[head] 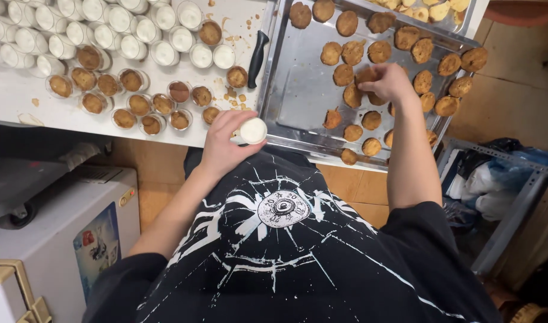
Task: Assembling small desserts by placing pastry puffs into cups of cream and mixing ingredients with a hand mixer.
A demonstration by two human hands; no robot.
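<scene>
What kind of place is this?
Likely a small home or shop dessert kitchen: a steel baking tray of round brown cookies, rows of small cream-filled cups, and a black-handled knife.

black-handled knife (257, 58) on counter | white chest freezer (58, 239) | metal shelf (513, 197)
</scene>
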